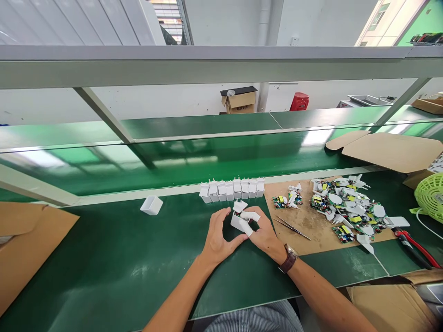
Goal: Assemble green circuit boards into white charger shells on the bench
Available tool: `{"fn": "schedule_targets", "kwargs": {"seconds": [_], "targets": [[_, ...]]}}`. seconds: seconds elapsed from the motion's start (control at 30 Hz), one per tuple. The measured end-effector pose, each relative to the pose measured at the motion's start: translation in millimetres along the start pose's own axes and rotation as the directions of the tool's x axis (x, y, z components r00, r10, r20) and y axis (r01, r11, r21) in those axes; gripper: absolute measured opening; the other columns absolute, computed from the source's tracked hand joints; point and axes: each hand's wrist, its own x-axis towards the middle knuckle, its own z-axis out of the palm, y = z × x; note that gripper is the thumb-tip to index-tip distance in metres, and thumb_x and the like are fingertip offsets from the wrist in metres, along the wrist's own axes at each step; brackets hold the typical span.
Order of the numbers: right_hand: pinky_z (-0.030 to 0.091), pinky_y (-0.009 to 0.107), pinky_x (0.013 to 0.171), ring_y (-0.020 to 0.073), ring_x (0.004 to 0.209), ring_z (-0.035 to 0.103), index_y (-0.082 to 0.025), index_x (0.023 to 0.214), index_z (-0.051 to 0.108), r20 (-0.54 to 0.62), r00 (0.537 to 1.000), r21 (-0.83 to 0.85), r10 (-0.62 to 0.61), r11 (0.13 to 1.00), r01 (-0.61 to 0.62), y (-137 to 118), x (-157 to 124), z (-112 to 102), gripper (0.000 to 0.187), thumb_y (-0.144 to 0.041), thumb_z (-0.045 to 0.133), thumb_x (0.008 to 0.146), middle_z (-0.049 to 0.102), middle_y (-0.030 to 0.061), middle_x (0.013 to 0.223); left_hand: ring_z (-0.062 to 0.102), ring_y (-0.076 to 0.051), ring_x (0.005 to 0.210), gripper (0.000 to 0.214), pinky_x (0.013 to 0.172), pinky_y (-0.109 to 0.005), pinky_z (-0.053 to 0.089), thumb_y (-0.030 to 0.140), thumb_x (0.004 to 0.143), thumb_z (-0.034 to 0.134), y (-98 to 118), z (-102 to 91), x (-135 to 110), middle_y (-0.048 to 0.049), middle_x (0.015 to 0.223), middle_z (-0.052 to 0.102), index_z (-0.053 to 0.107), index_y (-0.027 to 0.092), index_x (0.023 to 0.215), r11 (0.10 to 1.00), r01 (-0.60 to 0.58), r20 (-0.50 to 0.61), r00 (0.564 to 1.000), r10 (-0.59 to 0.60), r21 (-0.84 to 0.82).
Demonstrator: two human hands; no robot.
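A small white plastic case stands upright on the green bench, with a circuit board partly in its top and a white lid-like piece above. My right hand, with white covers on two fingers, closes around the case and board from the right. My left hand is beside the case on its left, fingers stretched and apart, its thumb tip close to the right hand's covered fingertip. Whether that thumb touches the case is hard to see. Behind them runs a row of several filled white cases.
An unfilled white case lies at left. On a cardboard sheet are tweezers, a few boards and a heap of wired boards. Red-black pliers and a green fan sit far right; cardboard covers the left edge.
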Motion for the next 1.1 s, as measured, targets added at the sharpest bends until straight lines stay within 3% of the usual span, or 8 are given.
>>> {"fn": "schedule_targets", "kwargs": {"seconds": [0.07,0.17,0.4,0.6,0.73,0.87,1.0,1.1], "targets": [[0.054,0.041,0.086,0.0252,0.099,0.063,-0.026,0.111,0.071,0.091,0.989,-0.122,-0.114,0.985,0.125,1,1,-5,0.019,-0.025,0.060,0.095,0.068,0.0094,0.111,0.061,-0.034,0.119,0.088,0.091,-0.049,0.058,0.051,0.078,0.083,-1,0.0,-1,-0.0171,0.131,0.059,0.039,0.023,0.149,1.000,0.003,0.001,1.000,-0.003,-0.007],[0.054,0.044,0.086,0.0271,0.099,0.062,-0.026,0.118,0.069,0.198,0.969,-0.224,-0.150,0.955,0.194,5,2,-9,0.028,-0.017,0.059,0.093,0.069,0.0102,0.111,0.062,-0.032,0.117,0.086,0.089,-0.046,0.058,0.055,0.081,0.080,-1,-0.4,0,-0.0168,0.130,0.059,0.038,0.023,0.149,0.999,0.021,-0.002,1.000,-0.021,-0.036],[0.053,0.042,0.086,0.0264,0.101,0.062,-0.027,0.115,0.070,0.136,0.966,-0.199,-0.220,0.949,0.245,2,0,-7,0.023,-0.019,0.061,0.095,0.067,0.0099,0.111,0.064,-0.029,0.111,0.076,0.087,-0.043,0.058,0.052,0.087,0.074,-2,-3.1,1,-0.0163,0.128,0.059,0.039,0.022,0.148,0.999,0.030,-0.032,0.999,-0.031,-0.045],[0.053,0.040,0.082,0.0255,0.097,0.061,-0.025,0.110,0.072,0.150,0.982,-0.141,-0.118,0.980,0.140,8,-1,-5,0.022,-0.021,0.065,0.090,0.068,0.0092,0.109,0.061,-0.030,0.116,0.079,0.089,-0.045,0.058,0.050,0.085,0.077,-2,-1.6,0,-0.0169,0.132,0.057,0.039,0.023,0.149,0.999,-0.006,-0.013,1.000,0.006,-0.052],[0.055,0.037,0.074,0.0232,0.087,0.064,-0.024,0.102,0.075,0.048,0.990,0.116,0.134,0.984,-0.139,12,3,-1,0.022,-0.042,0.069,0.090,0.070,0.0086,0.107,0.052,-0.037,0.131,0.092,0.104,-0.056,0.050,0.052,0.080,0.081,-2,-3.3,2,-0.0201,0.145,0.052,0.036,0.025,0.155,0.990,-0.135,0.067,0.989,0.131,0.051],[0.058,0.039,0.073,0.0240,0.080,0.068,-0.023,0.102,0.076,0.158,0.933,0.281,0.324,0.891,-0.357,6,8,-1,0.039,-0.058,0.070,0.087,0.074,0.0055,0.090,0.053,-0.033,0.131,0.062,0.103,-0.051,0.047,0.025,0.095,0.066,-5,-4.1,2,-0.0126,0.139,0.064,0.044,0.031,0.152,0.945,-0.301,0.131,0.950,0.285,0.127],[0.060,0.042,0.075,0.0246,0.078,0.070,-0.023,0.108,0.076,0.161,0.942,0.197,0.295,0.925,-0.324,-6,6,-17,0.043,-0.060,0.065,0.090,0.075,0.0068,0.090,0.059,-0.029,0.122,0.051,0.098,-0.045,0.047,0.021,0.096,0.064,-9,-2.4,1,-0.0106,0.129,0.069,0.051,0.028,0.145,0.943,-0.310,0.038,0.951,0.307,0.120],[0.060,0.045,0.087,0.0261,0.090,0.073,-0.024,0.113,0.074,0.048,0.971,-0.050,0.233,0.972,-0.230,-12,-5,-49,0.037,-0.052,0.060,0.094,0.076,0.0094,0.106,0.060,-0.028,0.117,0.048,0.093,-0.043,0.047,0.016,0.094,0.064,-10,-2.9,1,-0.0113,0.126,0.069,0.055,0.027,0.140,0.954,-0.245,-0.048,0.965,0.257,0.172]]}}
